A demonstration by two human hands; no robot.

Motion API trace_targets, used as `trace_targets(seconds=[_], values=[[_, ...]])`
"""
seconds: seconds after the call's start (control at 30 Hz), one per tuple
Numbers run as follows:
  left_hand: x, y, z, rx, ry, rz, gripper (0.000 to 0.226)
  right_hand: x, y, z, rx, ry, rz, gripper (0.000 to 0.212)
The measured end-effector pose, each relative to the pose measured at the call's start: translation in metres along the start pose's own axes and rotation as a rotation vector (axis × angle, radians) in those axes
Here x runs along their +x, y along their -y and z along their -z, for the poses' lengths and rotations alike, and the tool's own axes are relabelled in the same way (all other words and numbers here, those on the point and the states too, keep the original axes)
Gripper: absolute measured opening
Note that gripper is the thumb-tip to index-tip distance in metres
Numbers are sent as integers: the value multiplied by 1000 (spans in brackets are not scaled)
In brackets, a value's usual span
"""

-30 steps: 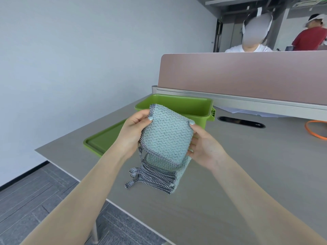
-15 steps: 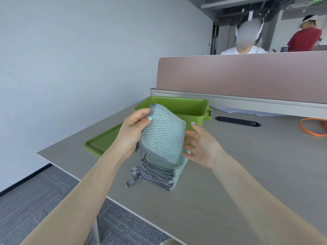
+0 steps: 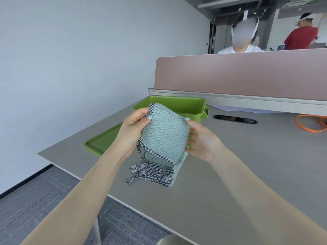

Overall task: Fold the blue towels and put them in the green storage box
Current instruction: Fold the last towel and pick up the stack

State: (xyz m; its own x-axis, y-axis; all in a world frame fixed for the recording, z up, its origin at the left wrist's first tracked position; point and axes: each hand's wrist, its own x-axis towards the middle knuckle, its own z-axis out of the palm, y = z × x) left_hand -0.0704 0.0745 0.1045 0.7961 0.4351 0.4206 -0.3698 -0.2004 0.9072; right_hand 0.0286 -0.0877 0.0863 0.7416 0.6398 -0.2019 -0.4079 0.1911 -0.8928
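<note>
A light blue towel [image 3: 164,134] with checkered black-and-white edging is held up above the table, just in front of the green storage box [image 3: 178,103]. My left hand [image 3: 131,131] pinches its top left corner. My right hand [image 3: 201,138] holds its right edge, thumb at the top right corner and fingers behind the cloth. Directly below lies a stack of towels [image 3: 157,171], their checkered edges facing me, a loop tag sticking out on the left. Inside the box I see only bare green walls; its floor is hidden.
The green lid [image 3: 102,140] lies flat left of the stack, beside the box. A pink divider [image 3: 247,75] stands behind, with two people beyond it. An orange cable [image 3: 309,124] and a desk grommet slot [image 3: 235,119] are to the right. The table edge [image 3: 74,174] runs near left.
My right hand had let go of the towel's right edge half a second ago; it now holds that edge again. The camera has shifted slightly; the left hand's grip is unchanged.
</note>
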Motion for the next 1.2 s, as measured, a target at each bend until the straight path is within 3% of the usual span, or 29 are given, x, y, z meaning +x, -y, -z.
trace_targets(seconds=[0.1, 0.27, 0.47, 0.57, 0.7, 0.83, 0.9, 0.97, 1.07, 1.2], values=[[-1, 4, 1, 3, -14, -3, 28, 0, 0, 1, 88, -50, 132, 8], [-2, 8, -3, 40, -71, -22, 31, 5, -3, -1, -65, -291, 329, 36], [-1, 10, -2, 91, -76, 16, 32, 7, -3, -4, 87, -260, 412, 39], [-1, 13, -6, 1, -69, 96, 33, 10, -6, -5, 68, -212, 272, 27], [4, 21, -6, -93, -86, 255, 31, 11, -14, -6, -124, 20, -88, 26], [9, 31, -3, -148, -111, 412, 27, 15, -22, -3, -88, -8, -57, 13], [12, 38, 0, -10, -59, 517, 23, 17, -22, -5, -25, -33, -5, 11], [14, 44, 2, 297, 32, 520, 37, 20, -25, -9, -11, -80, 22, 13], [14, 48, -1, 634, 43, 362, 47, 26, -37, -10, -288, -208, 121, 36], [14, 64, -2, 775, 27, 329, 49, 28, -56, -2, -465, -178, 235, 63]])
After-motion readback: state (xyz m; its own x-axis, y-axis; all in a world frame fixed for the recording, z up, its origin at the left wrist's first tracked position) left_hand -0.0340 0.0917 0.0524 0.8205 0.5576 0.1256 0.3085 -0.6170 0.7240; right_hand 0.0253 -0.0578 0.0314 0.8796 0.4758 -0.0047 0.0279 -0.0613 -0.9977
